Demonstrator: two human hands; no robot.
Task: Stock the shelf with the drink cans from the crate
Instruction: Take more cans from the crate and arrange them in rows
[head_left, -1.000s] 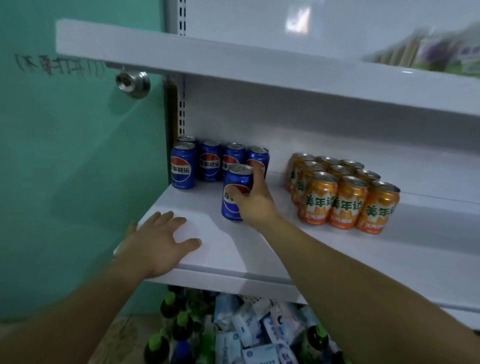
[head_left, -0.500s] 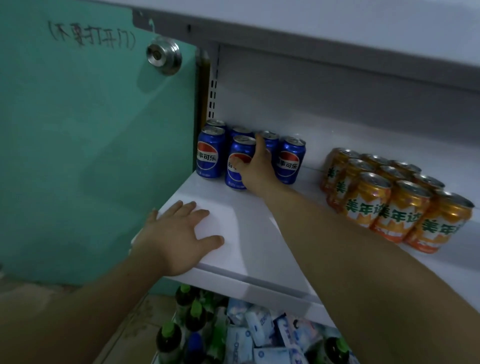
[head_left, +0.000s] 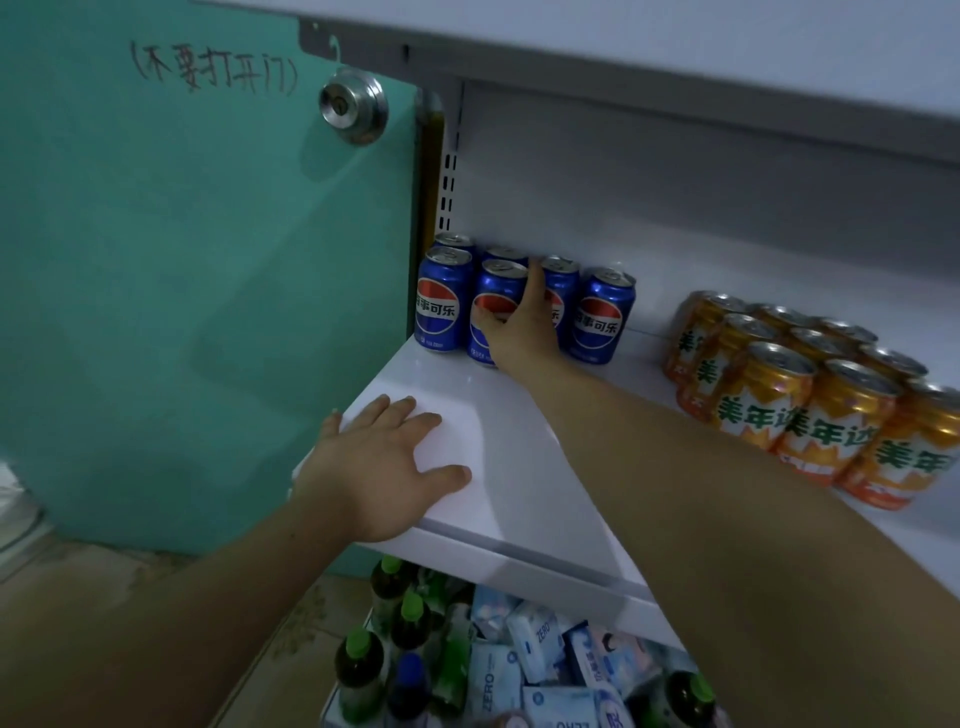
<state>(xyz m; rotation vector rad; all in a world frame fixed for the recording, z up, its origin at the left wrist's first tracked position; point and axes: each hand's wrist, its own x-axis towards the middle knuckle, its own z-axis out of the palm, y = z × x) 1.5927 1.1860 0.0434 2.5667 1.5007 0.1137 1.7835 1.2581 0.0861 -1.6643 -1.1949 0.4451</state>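
Note:
My right hand (head_left: 522, 325) grips a blue cola can (head_left: 493, 296) that stands upright on the white shelf (head_left: 524, 467), in the front row at the back left. More blue cans flank it: one at its left (head_left: 443, 299), one at its right (head_left: 602, 317), others behind. Further right a block of several orange cans (head_left: 810, 395) stands on the same shelf. My left hand (head_left: 387, 462) lies flat, fingers spread, on the shelf's front left corner. No crate shows.
A teal door (head_left: 182, 270) with a metal knob (head_left: 354, 106) and handwriting borders the shelf on the left. Another white shelf (head_left: 675, 47) hangs overhead. Below, green-capped bottles (head_left: 374, 654) and pale tissue packs (head_left: 540, 660) fill a lower level.
My right hand has pushed the blue can back and left into line with the other blue cans. The camera has dropped and moved closer. My left hand stays on the shelf corner.

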